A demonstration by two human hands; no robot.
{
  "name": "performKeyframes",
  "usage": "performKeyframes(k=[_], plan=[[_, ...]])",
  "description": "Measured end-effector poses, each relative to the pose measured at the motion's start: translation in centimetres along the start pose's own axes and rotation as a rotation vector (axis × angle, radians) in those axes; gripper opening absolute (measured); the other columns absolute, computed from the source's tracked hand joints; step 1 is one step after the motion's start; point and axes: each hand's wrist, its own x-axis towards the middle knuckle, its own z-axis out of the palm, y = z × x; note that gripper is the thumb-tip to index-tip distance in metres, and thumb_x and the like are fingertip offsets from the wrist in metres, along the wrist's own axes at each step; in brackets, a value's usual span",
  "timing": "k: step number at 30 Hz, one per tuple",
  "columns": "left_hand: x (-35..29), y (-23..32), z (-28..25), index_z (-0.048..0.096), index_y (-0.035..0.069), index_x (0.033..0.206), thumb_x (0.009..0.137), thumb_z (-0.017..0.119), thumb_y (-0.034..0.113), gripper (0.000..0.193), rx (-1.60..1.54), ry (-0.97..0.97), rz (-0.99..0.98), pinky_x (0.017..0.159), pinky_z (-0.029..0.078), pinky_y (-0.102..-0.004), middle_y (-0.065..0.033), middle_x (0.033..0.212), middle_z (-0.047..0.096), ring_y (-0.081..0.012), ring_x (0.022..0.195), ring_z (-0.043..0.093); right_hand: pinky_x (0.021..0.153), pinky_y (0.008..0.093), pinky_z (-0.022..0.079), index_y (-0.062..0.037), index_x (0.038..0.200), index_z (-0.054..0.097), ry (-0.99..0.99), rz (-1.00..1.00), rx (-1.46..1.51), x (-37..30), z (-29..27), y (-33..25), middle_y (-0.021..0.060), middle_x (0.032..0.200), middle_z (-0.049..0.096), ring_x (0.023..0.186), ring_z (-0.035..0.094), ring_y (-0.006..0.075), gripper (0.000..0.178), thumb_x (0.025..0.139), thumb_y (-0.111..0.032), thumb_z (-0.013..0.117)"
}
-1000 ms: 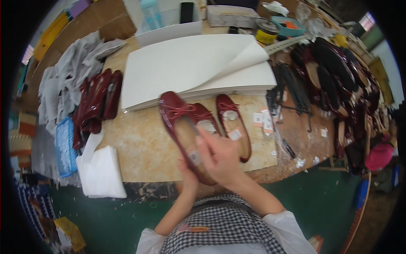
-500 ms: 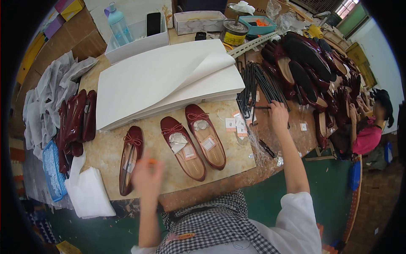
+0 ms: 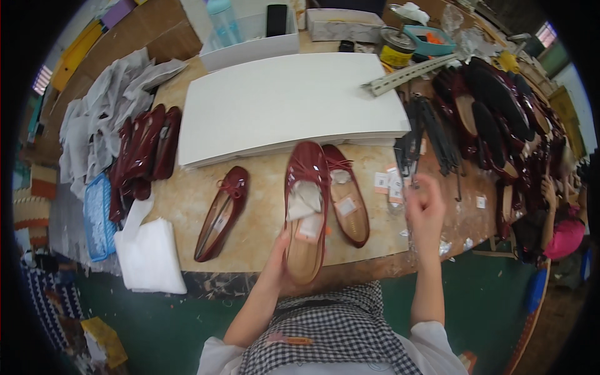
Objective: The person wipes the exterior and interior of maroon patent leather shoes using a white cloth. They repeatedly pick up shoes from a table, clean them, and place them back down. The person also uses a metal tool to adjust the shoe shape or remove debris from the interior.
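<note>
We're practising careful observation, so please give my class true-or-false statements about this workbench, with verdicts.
1. The left hand holds a dark red shoe. True.
2. The right hand grips that shoe too. False: it is apart from it, near the tags.
3. A thin dark stick lies inside the shoe on the left. True.
4. The blue basket is at the table's right end. False: the blue basket is at the left.
5. A blue bottle stands in the white box. True.
</note>
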Motion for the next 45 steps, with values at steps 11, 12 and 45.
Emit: performKeyframes(k=[11,12,45], plan=[[1.3,2.6,0.5,0.028,-0.004,0.144,0.088,0.045,0.07,0.094,0.527,0.153,0.535,0.104,0.036,-0.0329,-0.0138,0.135,0.048,-0.0203,0.125,0.047,0.046,0.0198,0.028,-0.0011,0.128,0.059,-0.678,0.04,0.24,-5.8,7.4,-6.1,-0.0083,0.059,0.042,0.052,0.037,0.0005,0.033,0.096,-0.006,0.052],[1.1,2.5,0.5,0.028,-0.004,0.144,0.087,0.045,0.071,0.096,0.537,0.151,0.539,0.104,0.037,-0.0329,-0.0136,0.134,0.048,-0.0202,0.124,0.047,0.046,0.0226,0.03,-0.0002,0.125,0.06,-0.634,0.006,0.226,-6.1,7.7,-6.4,-0.0028,0.057,0.042,0.05,0.038,0.004,0.032,0.095,-0.008,0.054],[4.1,-0.9,2.2,0.05,-0.003,0.128,0.092,0.05,0.039,0.056,-0.105,-0.115,-0.207,0.08,0.056,-0.04,-0.0179,0.12,0.061,-0.028,0.095,0.066,0.047,0.0223,0.031,-0.0028,0.111,0.063,0.054,-0.153,-0.091,3.8,-2.0,5.0,-0.006,0.055,0.043,0.05,0.037,0.0026,0.026,0.084,0.0,0.064]])
